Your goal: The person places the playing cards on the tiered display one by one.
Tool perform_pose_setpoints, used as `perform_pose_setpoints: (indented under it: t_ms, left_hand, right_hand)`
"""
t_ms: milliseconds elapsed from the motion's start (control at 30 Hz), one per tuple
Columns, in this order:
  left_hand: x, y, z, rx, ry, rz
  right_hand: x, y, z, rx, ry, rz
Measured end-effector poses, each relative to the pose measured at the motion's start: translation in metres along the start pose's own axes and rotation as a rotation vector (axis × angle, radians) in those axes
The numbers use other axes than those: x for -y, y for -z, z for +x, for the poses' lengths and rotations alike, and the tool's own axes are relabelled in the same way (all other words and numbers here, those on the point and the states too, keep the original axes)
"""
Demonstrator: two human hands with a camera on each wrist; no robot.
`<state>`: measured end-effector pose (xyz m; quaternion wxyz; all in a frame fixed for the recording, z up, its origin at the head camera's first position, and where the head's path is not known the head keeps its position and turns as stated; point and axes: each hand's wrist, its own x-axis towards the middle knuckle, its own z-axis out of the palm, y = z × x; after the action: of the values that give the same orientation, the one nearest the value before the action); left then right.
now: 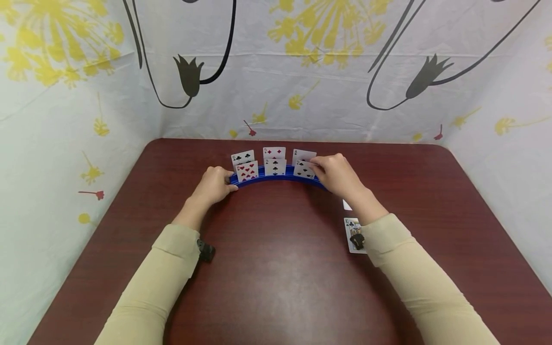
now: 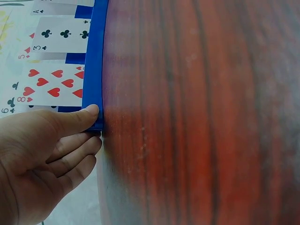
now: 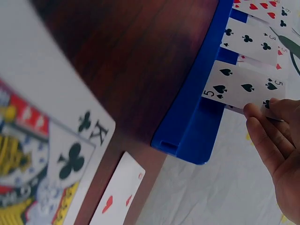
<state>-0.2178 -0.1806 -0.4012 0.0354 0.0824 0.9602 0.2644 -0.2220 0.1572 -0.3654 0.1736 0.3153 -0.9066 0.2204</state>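
Note:
A curved blue card holder (image 1: 276, 178) stands on the table with playing cards upright in two rows. My left hand (image 1: 212, 186) grips its left end, thumb on the front face and fingers underneath or behind. At the right end, my right hand (image 1: 338, 173) pinches the upper edge of the five of spades (image 3: 239, 85), whose lower edge is at the holder's front row. Beside it in front stand the three of clubs (image 1: 275, 167) and eight of hearts (image 1: 247, 171). Behind are the six of clubs (image 1: 243, 155), five of diamonds (image 1: 274, 153) and an ace (image 1: 304, 155).
Under the right forearm lies a king of clubs (image 1: 350, 229), partly covered. A red-suited card (image 3: 117, 194) lies farther back, mostly hidden by the wrist in the head view. Patterned cloth (image 1: 258, 72) hangs behind the table's far edge.

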Motion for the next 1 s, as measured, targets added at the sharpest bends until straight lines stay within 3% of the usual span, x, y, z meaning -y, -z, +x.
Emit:
perform_pose_setpoints:
  t_ms: [533,833,1000]
  left_hand:
    - [0.001,0.0,0.0,-0.002,-0.001,0.0]
    - [0.001,-0.001,0.001,0.003,-0.014,0.009]
    - [0.0,0.001,0.0,0.004,-0.01,0.005]
  right_hand:
    - [-0.001,-0.005,0.001,0.135,-0.03,0.002]
    - [-0.01,0.008,-0.01,0.012,-0.051,0.07]
    - [-0.018,0.016,-0.017,-0.013,-0.05,0.044]
